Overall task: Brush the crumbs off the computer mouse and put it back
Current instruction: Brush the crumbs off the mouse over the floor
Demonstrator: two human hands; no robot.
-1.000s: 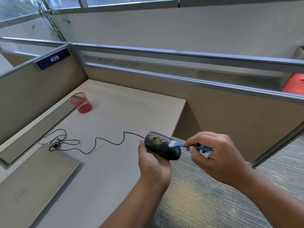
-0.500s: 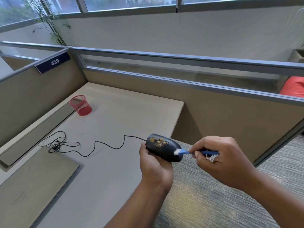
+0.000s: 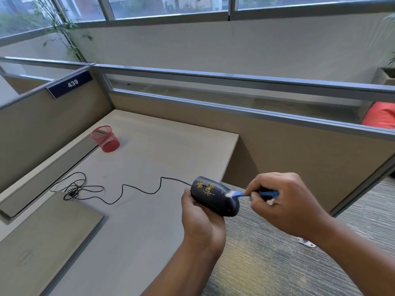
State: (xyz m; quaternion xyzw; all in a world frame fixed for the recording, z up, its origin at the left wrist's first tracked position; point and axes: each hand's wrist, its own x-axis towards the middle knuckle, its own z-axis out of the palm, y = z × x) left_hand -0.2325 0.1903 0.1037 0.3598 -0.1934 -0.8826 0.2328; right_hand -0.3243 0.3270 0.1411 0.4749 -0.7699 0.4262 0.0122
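Two hands are occupied: mouse (image 3: 214, 197) gripped by left (image 3: 201, 221), brush (image 3: 252, 194) by right (image 3: 284, 201), withdrawn to 3 o'clock; crumbs (image 3: 205, 187) remain.

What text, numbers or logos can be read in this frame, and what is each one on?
"439": white digits on the dark blue nameplate fixed to the top of the left cubicle partition.
Laptop: a round emblem on the closed lid, too faint to read.
Computer mouse, blue brush and red mesh cup: no lettering visible.
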